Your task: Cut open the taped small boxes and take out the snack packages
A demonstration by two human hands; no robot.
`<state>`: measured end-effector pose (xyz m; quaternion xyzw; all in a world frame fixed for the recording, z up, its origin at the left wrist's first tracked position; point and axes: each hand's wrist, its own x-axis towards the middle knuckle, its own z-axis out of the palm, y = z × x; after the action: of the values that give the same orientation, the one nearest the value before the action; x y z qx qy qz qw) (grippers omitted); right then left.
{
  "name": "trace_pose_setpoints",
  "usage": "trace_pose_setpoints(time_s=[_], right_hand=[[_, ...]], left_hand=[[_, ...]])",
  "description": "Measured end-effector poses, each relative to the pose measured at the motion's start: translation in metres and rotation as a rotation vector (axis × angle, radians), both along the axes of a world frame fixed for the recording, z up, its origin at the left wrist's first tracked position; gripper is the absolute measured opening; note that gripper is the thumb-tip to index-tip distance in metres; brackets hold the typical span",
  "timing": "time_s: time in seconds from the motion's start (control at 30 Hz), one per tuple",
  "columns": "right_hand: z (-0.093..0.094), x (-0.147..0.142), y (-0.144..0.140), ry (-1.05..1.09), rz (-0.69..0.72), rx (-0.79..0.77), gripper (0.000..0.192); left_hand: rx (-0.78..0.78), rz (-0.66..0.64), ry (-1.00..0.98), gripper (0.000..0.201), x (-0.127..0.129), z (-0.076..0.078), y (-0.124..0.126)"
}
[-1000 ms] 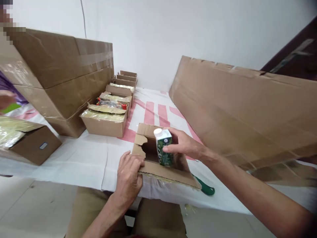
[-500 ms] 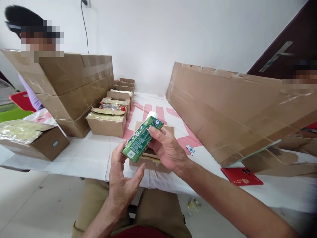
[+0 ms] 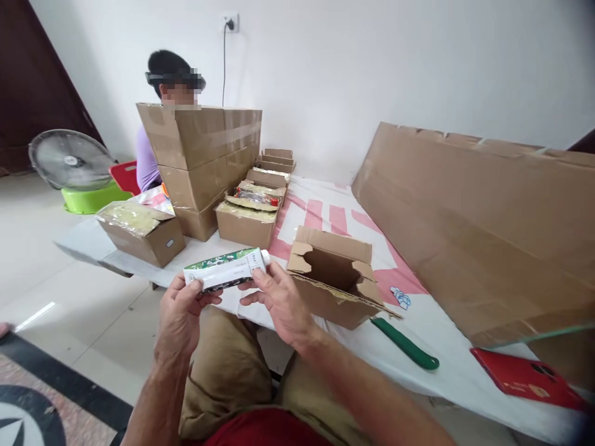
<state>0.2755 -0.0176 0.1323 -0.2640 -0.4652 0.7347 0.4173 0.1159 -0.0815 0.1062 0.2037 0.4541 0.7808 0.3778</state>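
Note:
A green and white drink carton (image 3: 227, 270) with a white cap lies level between my two hands, above the table's front edge. My left hand (image 3: 181, 310) pinches its bottom end, thumb on the white panel. At the capped end, my right hand (image 3: 283, 303) grips with thumb and fingers. Just right of the carton stands a cardboard box (image 3: 325, 300) with its flaps up and a dark interior. A green-handled knife (image 3: 406, 345) lies against that box's near right corner; its blade is hidden.
Stacked cardboard boxes (image 3: 204, 139) form a wall at the left, beside a row of open boxes (image 3: 246, 226). Another box (image 3: 139, 232) sits at the table's left end. A large cardboard panel (image 3: 465, 210) and a red phone (image 3: 525, 378) are on the right. A person (image 3: 147, 158) sits behind the stack.
My view has swung left. The carton has moved left, away from above the box, and turned from its green side to a white panel. My left hand has closed on its lower end.

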Motion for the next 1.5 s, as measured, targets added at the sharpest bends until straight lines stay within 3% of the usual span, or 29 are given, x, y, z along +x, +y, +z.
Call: trace_pose_setpoints(time_s=[0.1,0.23,0.4,0.53,0.67,0.77,0.87,1.03,1.23,1.37,1.43,1.5], right_hand=[[-0.038,-0.027,0.009,-0.021,-0.079,-0.056,0.052],[-0.089,-0.047,0.037,-0.090,-0.194,-0.128,0.059],[-0.130,-0.056,0.067,-0.242,-0.295,-0.079,0.058],[-0.142,-0.063,0.093,-0.401,-0.370,0.048,0.060],[-0.141,-0.065,0.126,-0.598,-0.413,0.189,0.058],[-0.140,-0.066,0.143,-0.739,-0.414,0.269,0.057],[-0.145,-0.068,0.147,-0.865,-0.399,0.333,0.063],[-0.147,-0.073,0.146,-1.000,-0.310,0.410,0.072],[-0.132,-0.077,0.138,-1.083,-0.245,0.429,0.081],[-0.130,-0.044,0.082,-1.028,-0.135,0.605,0.068],[-0.130,-0.013,0.042,-0.898,0.003,0.782,0.052],[-0.127,0.028,0.006,-0.801,0.261,0.885,0.037]], left_hand=[[-0.113,-0.010,0.005,0.059,-0.024,-0.014,0.004],[-0.300,-0.087,0.061,0.065,-0.045,-0.046,0.027],[-0.363,-0.256,0.249,0.065,-0.065,-0.073,0.070],[-0.337,-0.338,0.379,0.056,-0.079,-0.079,0.113],[-0.329,-0.360,0.508,0.052,-0.089,-0.083,0.166],[-0.341,-0.337,0.606,0.055,-0.096,-0.090,0.199],[-0.386,-0.251,0.699,0.058,-0.099,-0.104,0.214],[-0.456,-0.124,0.824,0.060,-0.095,-0.124,0.211],[-0.531,-0.042,0.896,0.062,-0.085,-0.115,0.204],[-0.406,0.088,1.141,0.062,-0.071,-0.109,0.171],[-0.260,0.048,1.290,0.051,-0.061,-0.108,0.146],[-0.123,-0.075,1.344,0.044,-0.048,-0.108,0.121]])
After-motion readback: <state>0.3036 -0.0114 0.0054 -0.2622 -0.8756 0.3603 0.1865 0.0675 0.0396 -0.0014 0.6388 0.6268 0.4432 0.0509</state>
